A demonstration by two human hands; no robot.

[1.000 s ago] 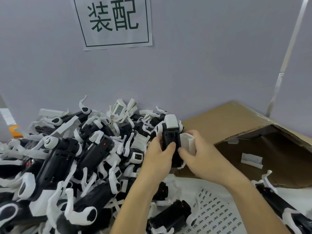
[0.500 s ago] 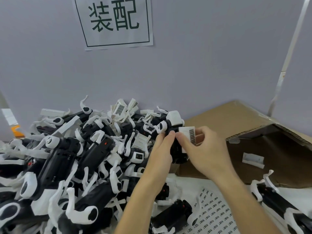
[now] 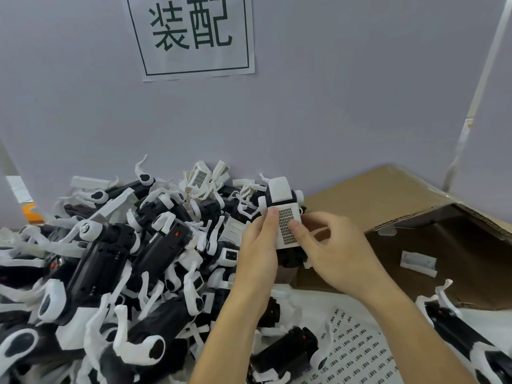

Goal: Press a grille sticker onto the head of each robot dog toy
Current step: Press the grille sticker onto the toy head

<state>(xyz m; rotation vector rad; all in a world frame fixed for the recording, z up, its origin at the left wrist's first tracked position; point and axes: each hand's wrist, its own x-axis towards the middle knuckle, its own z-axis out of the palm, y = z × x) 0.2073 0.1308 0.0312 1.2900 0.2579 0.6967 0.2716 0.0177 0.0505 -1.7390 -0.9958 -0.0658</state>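
Left hand (image 3: 259, 254): fingers curled round the dog (image 3: 285, 214), thumb laid beside the sticker (image 3: 286, 227). Right hand (image 3: 336, 254): grips the same dog from the other side, thumb tip pressed on the sticker's edge. Dog: held above the surface, white head toward the camera, sticker on its face. Left of dog: pile (image 3: 110, 259) of black-and-white dogs. Right of dog: open box (image 3: 388, 198). Below dog: sticker sheet (image 3: 357, 353). Above dog: wall sign (image 3: 191, 34).

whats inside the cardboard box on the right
One small white plastic part lies on the brown floor of the cardboard box. Its near corner is hidden behind the right hand.
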